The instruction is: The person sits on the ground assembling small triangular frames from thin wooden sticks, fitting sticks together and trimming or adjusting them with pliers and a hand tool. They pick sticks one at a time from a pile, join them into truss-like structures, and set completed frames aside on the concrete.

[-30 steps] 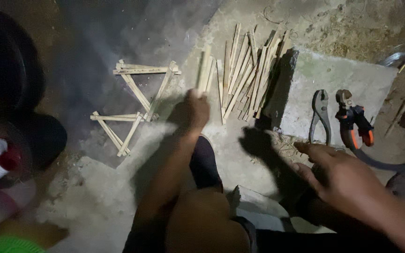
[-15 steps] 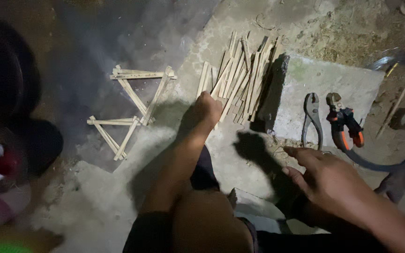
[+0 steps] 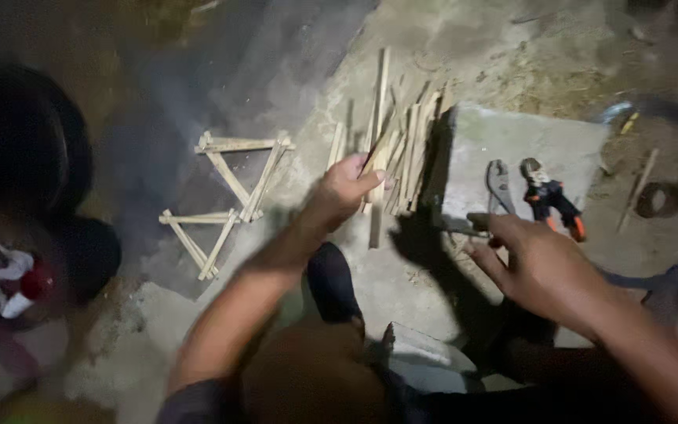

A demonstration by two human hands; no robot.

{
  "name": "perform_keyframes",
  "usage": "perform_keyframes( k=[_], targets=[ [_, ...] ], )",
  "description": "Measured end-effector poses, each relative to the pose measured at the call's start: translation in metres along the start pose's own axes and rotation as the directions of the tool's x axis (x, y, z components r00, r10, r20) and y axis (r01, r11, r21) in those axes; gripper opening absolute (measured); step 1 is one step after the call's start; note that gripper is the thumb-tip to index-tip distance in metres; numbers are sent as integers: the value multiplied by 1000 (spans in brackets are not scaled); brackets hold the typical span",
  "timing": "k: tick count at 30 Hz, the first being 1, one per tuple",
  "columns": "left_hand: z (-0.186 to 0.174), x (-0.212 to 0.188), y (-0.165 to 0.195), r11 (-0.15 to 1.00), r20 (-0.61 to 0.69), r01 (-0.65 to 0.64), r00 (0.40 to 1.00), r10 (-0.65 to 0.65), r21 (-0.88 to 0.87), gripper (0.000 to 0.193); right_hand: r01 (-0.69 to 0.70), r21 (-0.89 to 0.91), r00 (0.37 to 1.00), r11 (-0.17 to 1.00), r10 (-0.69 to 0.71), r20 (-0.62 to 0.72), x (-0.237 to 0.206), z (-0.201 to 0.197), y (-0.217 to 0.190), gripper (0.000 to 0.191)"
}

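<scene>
My left hand [image 3: 340, 193] reaches out to a pile of thin wooden sticks [image 3: 408, 149] lying on the ground and closes on one stick at the pile's near left edge. My right hand [image 3: 539, 263] hovers low in front of a flat concrete block [image 3: 523, 133], its fingertips pinching a thin, dark wire-like piece [image 3: 458, 231]. Two triangles made of tied sticks [image 3: 237, 169] [image 3: 200, 237] lie flat on the ground to the left of my left hand.
Grey pliers [image 3: 498, 184] and orange-handled pliers [image 3: 552, 198] lie on the block's near edge. A small coil of wire [image 3: 657, 199] and a metal rim [image 3: 668, 110] are at the right. A dark round object [image 3: 21, 149] stands at the left. My knee [image 3: 308, 381] is below.
My left hand moved right from beside the triangles to the stick pile and closed on a stick. My right hand stayed low near the block.
</scene>
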State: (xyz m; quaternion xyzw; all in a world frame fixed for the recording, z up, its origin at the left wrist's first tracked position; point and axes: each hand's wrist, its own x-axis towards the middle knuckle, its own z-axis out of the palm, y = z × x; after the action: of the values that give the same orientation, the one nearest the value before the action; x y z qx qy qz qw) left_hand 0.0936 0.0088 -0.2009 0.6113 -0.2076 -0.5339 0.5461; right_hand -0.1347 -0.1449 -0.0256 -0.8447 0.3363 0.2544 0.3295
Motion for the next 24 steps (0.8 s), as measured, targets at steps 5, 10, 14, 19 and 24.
perform_keyframes(
  k=[5,10,14,19,24],
  targets=[
    [29,4,57,861,-105,175,984,-142,478,30,58,30,976,998,-51,-211,-10,-26,7,47],
    [105,25,31,923,-185,286,952,-243,257,27,177,-4,912,984,-165,-375,-18,-33,26,45],
    [134,47,-6,893,-324,265,935,-145,364,27,281,-96,849,955,-294,-439,-29,-23,34,42],
    [139,51,-19,702,-416,287,909,15,652,31,274,-103,852,956,-291,-435,-36,-23,34,43],
    [138,44,-15,705,-429,144,870,244,694,29,243,-78,867,967,-252,-430,-32,-26,41,40]
  ],
)
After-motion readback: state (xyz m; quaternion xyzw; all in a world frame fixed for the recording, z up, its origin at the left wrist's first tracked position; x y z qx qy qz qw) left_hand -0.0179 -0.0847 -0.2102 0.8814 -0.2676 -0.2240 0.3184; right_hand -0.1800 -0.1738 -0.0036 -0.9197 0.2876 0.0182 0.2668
